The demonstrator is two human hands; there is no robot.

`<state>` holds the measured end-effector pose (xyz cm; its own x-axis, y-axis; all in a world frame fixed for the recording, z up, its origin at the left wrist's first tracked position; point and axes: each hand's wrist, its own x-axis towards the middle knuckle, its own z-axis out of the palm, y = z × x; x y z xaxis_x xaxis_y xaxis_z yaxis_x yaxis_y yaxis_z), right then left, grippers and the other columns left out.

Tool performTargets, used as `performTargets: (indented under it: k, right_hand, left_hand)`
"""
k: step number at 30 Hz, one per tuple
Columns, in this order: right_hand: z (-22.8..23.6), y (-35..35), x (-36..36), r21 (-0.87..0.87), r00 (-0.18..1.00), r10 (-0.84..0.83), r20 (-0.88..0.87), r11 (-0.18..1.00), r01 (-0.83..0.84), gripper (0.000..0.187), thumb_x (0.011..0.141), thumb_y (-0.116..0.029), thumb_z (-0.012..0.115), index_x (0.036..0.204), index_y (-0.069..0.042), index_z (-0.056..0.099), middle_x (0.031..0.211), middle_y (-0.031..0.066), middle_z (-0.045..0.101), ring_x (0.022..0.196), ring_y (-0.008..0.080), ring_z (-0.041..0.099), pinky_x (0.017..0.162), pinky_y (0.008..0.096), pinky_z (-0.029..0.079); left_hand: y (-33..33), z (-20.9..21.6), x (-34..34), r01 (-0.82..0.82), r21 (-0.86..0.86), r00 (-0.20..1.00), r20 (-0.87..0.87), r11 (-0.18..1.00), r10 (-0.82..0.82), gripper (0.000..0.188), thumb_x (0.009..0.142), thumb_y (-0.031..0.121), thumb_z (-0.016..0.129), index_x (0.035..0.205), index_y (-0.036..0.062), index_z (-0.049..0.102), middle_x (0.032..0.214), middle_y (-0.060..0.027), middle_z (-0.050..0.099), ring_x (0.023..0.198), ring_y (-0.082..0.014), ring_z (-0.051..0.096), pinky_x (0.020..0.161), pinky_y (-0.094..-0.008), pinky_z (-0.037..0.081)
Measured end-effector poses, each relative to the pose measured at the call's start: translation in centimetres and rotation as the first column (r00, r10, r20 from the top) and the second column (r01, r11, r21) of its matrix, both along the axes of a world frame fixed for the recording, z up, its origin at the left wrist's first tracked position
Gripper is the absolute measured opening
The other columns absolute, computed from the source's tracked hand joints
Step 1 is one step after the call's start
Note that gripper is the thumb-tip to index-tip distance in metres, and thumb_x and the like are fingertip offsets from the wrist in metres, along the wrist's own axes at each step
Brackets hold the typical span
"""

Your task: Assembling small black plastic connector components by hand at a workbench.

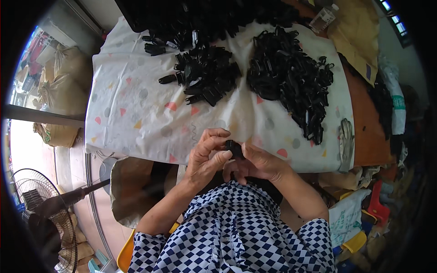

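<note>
Close to my body, just off the table's near edge, both hands hold one small black plastic part (234,149), which looks like a buckle. My left hand (210,152) pinches its left side between thumb and fingers. On the other side, the thumb and fingers of my right hand (258,163) are closed on it too. Its exact shape is partly covered by the fingers. Beyond my hands, a small heap of similar black parts (207,73) lies on the patterned tablecloth (136,109). To its right spreads a larger heap of black parts (291,77).
At the table's far side is a dark mass of more black parts (182,18). A clear bottle (324,18) and brown paper (357,38) lie far right. Gloves (346,141) rest at the right edge. A fan (45,218) stands left, near an open sack (132,191).
</note>
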<state>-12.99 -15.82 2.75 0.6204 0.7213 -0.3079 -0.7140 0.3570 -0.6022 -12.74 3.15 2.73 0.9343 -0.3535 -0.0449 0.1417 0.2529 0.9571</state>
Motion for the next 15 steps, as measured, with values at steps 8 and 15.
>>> performTargets:
  k: [8, 15]
  right_hand:
    - [-1.2, 1.6, -0.5, 0.171, 0.999, -0.001, 0.05, 0.985, -0.008, 0.059, 0.096, -0.054, 0.043, 0.123, -0.001, 0.048, 0.104, 0.0137, 0.061, 0.088, 0.0239, 0.065, 0.055, 0.026, 0.052]
    - [-1.4, 3.0, -0.8, -0.122, 0.981, -0.185, 0.066, 0.974, 0.192, 0.049, 0.096, -0.048, 0.05, 0.116, -0.003, 0.052, 0.098, 0.0087, 0.062, 0.077, 0.016, 0.064, 0.058, 0.0228, 0.051]
  left_hand:
    - [0.2, 0.5, -0.1, -0.004, -0.244, 0.97, -0.238, 0.97, -0.056, 0.028, 0.094, 0.028, 0.061, 0.107, 0.0027, 0.061, 0.116, -0.005, 0.053, 0.053, -0.0039, 0.046, 0.048, -0.0156, 0.043]
    - [-0.2, 0.4, 0.6, 0.043, -0.235, 0.959, -0.262, 0.971, -0.106, 0.034, 0.097, 0.034, 0.054, 0.111, 0.0025, 0.057, 0.098, -0.0028, 0.061, 0.053, -0.0026, 0.05, 0.05, -0.016, 0.043]
